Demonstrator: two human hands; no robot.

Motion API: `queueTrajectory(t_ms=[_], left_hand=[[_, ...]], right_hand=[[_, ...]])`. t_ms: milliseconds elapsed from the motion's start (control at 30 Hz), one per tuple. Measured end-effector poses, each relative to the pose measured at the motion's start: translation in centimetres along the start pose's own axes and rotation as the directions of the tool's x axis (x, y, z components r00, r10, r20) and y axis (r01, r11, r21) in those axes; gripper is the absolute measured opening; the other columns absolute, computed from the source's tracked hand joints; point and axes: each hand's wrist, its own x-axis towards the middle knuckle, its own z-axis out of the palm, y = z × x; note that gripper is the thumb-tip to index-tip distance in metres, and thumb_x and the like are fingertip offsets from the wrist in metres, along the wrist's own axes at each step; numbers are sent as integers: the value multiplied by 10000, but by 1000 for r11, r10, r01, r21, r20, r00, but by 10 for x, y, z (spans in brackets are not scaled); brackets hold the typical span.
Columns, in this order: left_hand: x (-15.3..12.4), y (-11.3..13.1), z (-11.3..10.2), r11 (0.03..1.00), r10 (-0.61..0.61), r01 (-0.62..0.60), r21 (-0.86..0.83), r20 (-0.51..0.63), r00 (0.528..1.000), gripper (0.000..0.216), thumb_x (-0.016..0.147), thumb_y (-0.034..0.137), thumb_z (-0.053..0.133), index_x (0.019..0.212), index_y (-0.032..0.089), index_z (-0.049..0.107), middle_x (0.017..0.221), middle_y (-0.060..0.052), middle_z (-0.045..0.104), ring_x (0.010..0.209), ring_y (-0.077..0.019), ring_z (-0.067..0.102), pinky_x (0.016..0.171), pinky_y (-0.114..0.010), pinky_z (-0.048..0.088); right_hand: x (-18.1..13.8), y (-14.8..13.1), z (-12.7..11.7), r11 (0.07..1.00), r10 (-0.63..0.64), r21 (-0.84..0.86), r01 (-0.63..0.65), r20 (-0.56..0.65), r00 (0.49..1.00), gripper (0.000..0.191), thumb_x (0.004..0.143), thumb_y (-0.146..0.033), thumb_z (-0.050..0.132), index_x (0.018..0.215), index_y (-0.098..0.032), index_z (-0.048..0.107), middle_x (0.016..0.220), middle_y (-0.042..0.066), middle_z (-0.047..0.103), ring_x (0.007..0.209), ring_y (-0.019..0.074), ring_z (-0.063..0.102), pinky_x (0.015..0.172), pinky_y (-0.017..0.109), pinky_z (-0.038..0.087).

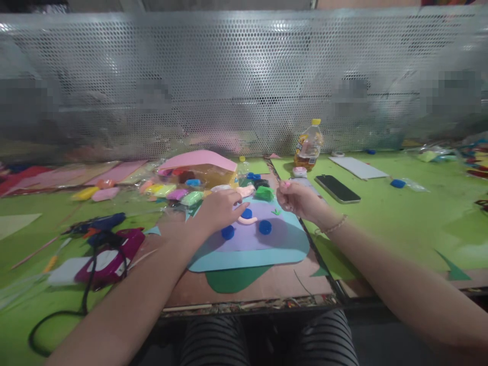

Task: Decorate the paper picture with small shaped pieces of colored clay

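My left hand [217, 208] rests on a light purple sheet [263, 236] lying on a light blue foam board [247, 256], its fingers stretched toward a curved pink clay strip [247, 220]. Three blue clay discs [265, 226] sit on the purple sheet around the strip. My right hand [299, 200] hovers just right of the board's far corner with fingers pinched together on a small pink bit of clay [285, 186]. A tiny green clay piece [276, 211] lies on the sheet below that hand.
A bag of coloured clay packets [183, 188] and a green lump [264, 192] lie behind the board. A phone [337, 188], a bottle [308, 145] and white paper [358, 167] are at the right. A glue gun [97, 223] and its cable [87, 290] lie at left. A perforated metal screen [244, 81] closes the back.
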Motion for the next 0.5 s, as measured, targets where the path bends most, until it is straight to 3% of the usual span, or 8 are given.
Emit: queueTrajectory(t_ms=[200,267,333,367,400,433,500], left_hand=[[1,2,-4,997,-12,12,-75,3,1000,311,844,409,451,703,179,605,741,-45,620,707,-182,548,638,-309,366],[1,6,-4,980,-40,39,-195,0,999,298,829,412,475,710,177,612,751,-47,618,721,-186,547,678,-324,381],[2,14,-3,889,-115,106,-446,8,993,274,814,422,499,794,182,630,829,-55,625,790,-195,556,723,-333,401],[2,20,-2,778,-174,161,-608,38,984,283,810,436,504,858,188,630,885,-60,625,833,-199,559,739,-332,412],[3,26,-1,603,-236,227,-765,101,967,310,815,453,495,935,195,618,952,-67,619,885,-203,560,748,-327,425],[3,33,1,365,-279,299,-882,202,939,346,830,475,467,994,201,598,1000,-72,608,910,-200,562,751,-323,437],[2,48,2,-123,-241,371,-920,390,889,384,856,506,413,991,191,586,967,-70,607,863,-179,576,748,-319,454]], right_hand=[[1,4,0,996,-30,-85,36,71,997,183,766,-254,565,648,-172,452,536,-31,506,430,73,419,405,187,314],[1,6,0,983,-42,-173,56,80,996,234,816,-317,532,649,-173,452,535,-26,506,431,80,429,409,197,320],[0,7,3,927,-67,-360,101,105,992,308,868,-383,470,642,-173,458,518,-21,501,426,90,438,418,214,334],[-1,7,6,861,-93,-488,144,127,988,348,891,-403,433,633,-172,465,507,-17,496,431,97,446,434,224,350],[-2,7,9,758,-130,-620,200,157,979,376,912,-407,396,635,-168,481,511,-10,501,451,105,465,462,236,373],[-4,8,14,622,-184,-736,268,195,963,395,930,-398,363,648,-162,507,533,3,516,490,116,491,504,250,400],[-7,8,25,307,-322,-859,409,311,894,357,948,-344,332,788,-147,582,696,51,584,662,153,555,624,291,451]])
